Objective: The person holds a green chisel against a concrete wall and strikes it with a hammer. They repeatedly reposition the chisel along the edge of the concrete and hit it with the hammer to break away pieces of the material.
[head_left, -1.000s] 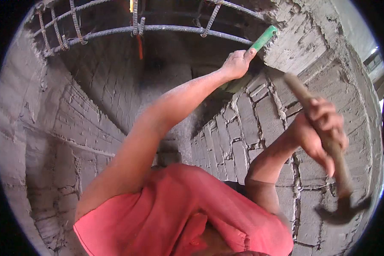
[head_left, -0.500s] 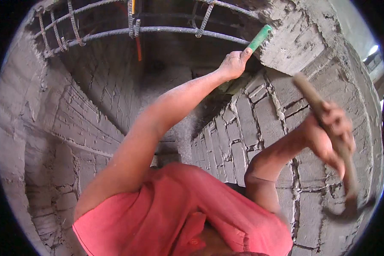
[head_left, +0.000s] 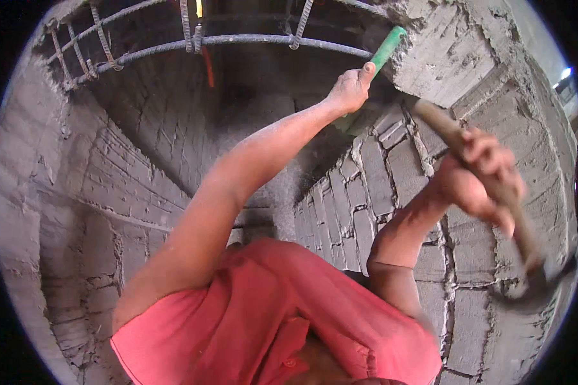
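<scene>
My left hand is closed round a green chisel, arm stretched up and forward. The chisel's upper end meets or lies very near the rough edge of a concrete block; exact contact cannot be told. In my right hand, raised at the right, is a hammer gripped by its wooden handle. Its dark, curved head hangs toward the lower right, blurred by motion. The handle's butt points up-left toward the concrete block, and the hammer is apart from the chisel.
Steel rebar crosses the top over a dark recess. A brick wall with rough mortar joints rises on the right, close to my right arm. Another grey wall stands on the left. An orange strip hangs below the rebar.
My right hand and the hammer have moved left and slightly up. My left hand and the chisel are slightly higher in view, as are the rebar bars.
</scene>
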`<state>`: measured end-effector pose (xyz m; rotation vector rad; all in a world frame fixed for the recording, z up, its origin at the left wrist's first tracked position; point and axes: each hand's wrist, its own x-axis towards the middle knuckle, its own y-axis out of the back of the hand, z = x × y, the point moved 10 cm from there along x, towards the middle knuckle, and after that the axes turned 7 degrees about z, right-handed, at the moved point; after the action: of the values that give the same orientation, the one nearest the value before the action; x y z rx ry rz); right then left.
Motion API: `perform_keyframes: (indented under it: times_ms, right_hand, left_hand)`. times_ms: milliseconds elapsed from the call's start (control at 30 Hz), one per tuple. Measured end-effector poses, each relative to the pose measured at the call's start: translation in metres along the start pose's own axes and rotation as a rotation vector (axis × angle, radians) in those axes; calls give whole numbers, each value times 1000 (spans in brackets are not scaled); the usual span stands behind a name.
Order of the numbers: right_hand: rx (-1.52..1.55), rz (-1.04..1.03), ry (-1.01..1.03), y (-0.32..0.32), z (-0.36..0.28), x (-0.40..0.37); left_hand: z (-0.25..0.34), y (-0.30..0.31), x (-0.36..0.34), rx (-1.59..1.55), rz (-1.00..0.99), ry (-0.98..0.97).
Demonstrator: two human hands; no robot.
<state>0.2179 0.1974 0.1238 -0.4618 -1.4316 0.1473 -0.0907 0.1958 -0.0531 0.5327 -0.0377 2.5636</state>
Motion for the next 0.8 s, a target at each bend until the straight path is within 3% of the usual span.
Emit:
perform_keyframes:
  times_ms: [100, 167, 233, 333, 400, 467, 533, 633, 700, 733, 767, 800]
  right_hand:
    - [-165, 8, 141, 16, 32, -42]
    - [-1073, -469, -197, 39, 128, -107]
    - [-555, 115, -1001, 84, 157, -151]
    - [-150, 264, -832, 72, 110, -107]
    - [96, 150, -510, 61, 66, -50]
    - [-42, 119, -136, 26, -2, -2]
    - [23, -41, 224, 12, -57, 19]
    - [-120, -163, 217, 18, -2, -26]
    - [-848, -303, -465, 69, 149, -124]
    - [-576, 45, -1094, 82, 172, -155]
    - [-569, 52, -1086, 73, 162, -147]
    - [-406, 144, -932, 64, 147, -122]
  left_hand:
    - [-1, 4, 5, 39, 46, -84]
    - [1, 4, 2, 50, 37, -82]
    - [-5, 1, -8, 72, 24, -83]
    - [-5, 3, -2, 84, 57, -103]
    - [2, 7, 0, 79, 53, -111]
    - [-3, 1, -16, -192, -49, -21]
    - [-12, 2, -21, -201, -80, -26]
    - [-22, 5, -15, -154, -30, -53]
    - [-13, 11, -14, -112, 22, -82]
    - [-10, 16, -19, -3, 37, -86]
    - [-2, 24, -17, 113, 48, -105]
    - [-2, 27, -18, 153, 44, -62]
